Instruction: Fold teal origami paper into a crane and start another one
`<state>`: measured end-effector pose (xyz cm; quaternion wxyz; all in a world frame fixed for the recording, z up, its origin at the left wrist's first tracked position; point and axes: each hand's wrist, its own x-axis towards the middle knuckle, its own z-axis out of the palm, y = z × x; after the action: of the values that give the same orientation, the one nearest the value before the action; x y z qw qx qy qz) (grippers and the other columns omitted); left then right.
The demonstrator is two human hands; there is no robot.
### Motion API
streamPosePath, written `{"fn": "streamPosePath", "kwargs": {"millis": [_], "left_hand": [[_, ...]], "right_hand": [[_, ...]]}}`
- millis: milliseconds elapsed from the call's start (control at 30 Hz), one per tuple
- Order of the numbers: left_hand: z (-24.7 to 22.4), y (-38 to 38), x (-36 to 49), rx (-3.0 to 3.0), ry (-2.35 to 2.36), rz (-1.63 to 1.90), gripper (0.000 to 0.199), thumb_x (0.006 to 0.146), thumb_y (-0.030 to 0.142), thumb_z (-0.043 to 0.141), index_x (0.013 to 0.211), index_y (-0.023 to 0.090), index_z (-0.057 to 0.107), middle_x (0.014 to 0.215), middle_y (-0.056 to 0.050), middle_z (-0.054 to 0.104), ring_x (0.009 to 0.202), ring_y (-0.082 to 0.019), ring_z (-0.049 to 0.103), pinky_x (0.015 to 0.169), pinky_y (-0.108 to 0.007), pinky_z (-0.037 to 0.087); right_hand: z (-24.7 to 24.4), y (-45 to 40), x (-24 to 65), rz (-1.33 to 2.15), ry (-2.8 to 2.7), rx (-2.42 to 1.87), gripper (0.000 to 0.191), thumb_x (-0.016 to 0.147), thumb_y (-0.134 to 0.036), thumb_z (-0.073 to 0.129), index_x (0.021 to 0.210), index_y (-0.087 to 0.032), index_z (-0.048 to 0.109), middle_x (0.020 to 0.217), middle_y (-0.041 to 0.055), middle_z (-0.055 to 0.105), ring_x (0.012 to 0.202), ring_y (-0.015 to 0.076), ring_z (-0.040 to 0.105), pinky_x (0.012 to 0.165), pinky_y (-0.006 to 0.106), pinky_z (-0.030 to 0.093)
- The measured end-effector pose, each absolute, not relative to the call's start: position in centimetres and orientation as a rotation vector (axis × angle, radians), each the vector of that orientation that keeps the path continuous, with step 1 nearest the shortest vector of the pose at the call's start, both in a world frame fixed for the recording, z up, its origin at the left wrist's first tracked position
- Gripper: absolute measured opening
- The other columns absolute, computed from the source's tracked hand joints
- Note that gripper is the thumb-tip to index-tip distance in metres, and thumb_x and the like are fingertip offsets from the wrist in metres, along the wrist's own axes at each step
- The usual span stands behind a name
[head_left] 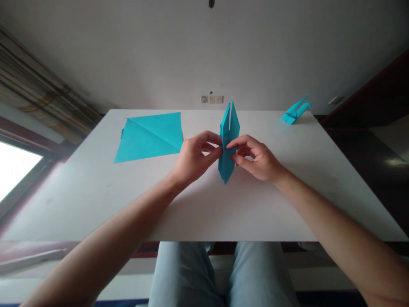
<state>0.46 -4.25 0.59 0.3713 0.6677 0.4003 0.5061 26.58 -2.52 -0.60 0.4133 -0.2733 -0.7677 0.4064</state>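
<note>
Evidently light, the folded blue paper [227, 137] stands upright over the middle of the white table [223, 217], two narrow points at its top with a slit between them, tapering below; whether its lower end touches the table I cannot tell. On its left edge, about halfway up, the left hand [195, 155] closes thumb and index finger in a narrow pinch. From the right side, the right hand [259, 161] holds it too, index fingertip on the face and thumb just below. The paper should handle as crisp yet easily creased, firmer through the layered middle and flimsier at the points, so the middle edges look the safest place to grip, lightly. Far left lies a flat blue sheet [153, 137] with a diagonal crease; far right sits a blue paper bird [291, 116].
</note>
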Motion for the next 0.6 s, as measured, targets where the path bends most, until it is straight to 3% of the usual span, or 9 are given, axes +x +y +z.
{"fn": "streamPosePath", "kwargs": {"millis": [67,133,233,500,600], "left_hand": [[1.0,-4.5,0.4,1.707,1.047,1.282,0.017,0.105,0.040,0.093,0.106,0.024,0.086,0.109,-0.005,0.094,0.092,-0.021,0.090,0.087,-0.033,0.072],[1.4,-4.8,0.4,1.683,1.048,1.254,0.027,0.109,0.050,0.093,0.105,0.024,0.086,0.103,-0.005,0.093,0.094,-0.023,0.091,0.086,-0.034,0.072],[1.7,-5.0,0.3,1.646,1.036,1.208,0.042,0.101,0.060,0.107,0.108,0.024,0.087,0.103,-0.006,0.093,0.093,-0.025,0.091,0.082,-0.034,0.072],[0.4,-3.8,0.8,1.451,0.780,1.340,0.066,0.090,0.057,0.119,0.121,0.031,0.067,0.093,0.004,0.081,0.071,-0.014,0.079,0.063,-0.028,0.061],[0.5,-3.5,0.8,1.471,0.769,1.346,0.057,0.090,0.056,0.119,0.111,0.028,0.074,0.092,0.002,0.081,0.074,-0.013,0.077,0.065,-0.028,0.062]], "right_hand": [[-0.6,-2.5,26.6,1.031,-1.931,-0.700,0.026,0.118,-0.055,0.092,0.135,-0.037,0.087,0.113,0.0000,0.084,0.082,0.0182,0.073,0.080,0.036,0.069],[-0.5,-2.6,26.6,1.044,-1.923,-0.711,0.029,0.116,-0.057,0.094,0.137,-0.037,0.088,0.114,-0.0003,0.084,0.081,0.0181,0.073,0.077,0.035,0.069],[-0.3,-2.8,26.6,1.021,-1.920,-0.706,0.029,0.118,-0.052,0.093,0.143,-0.039,0.088,0.118,0.0000,0.086,0.083,0.0178,0.075,0.078,0.034,0.068],[-0.2,-2.9,26.8,1.000,-1.936,-0.697,0.031,0.120,-0.040,0.087,0.151,-0.038,0.084,0.113,-0.0012,0.076,0.082,0.0167,0.073,0.080,0.033,0.067],[-0.1,-3.0,26.8,0.993,-1.934,-0.729,0.032,0.120,-0.045,0.086,0.151,-0.038,0.082,0.111,-0.0004,0.075,0.082,0.0186,0.072,0.081,0.036,0.069]]}}
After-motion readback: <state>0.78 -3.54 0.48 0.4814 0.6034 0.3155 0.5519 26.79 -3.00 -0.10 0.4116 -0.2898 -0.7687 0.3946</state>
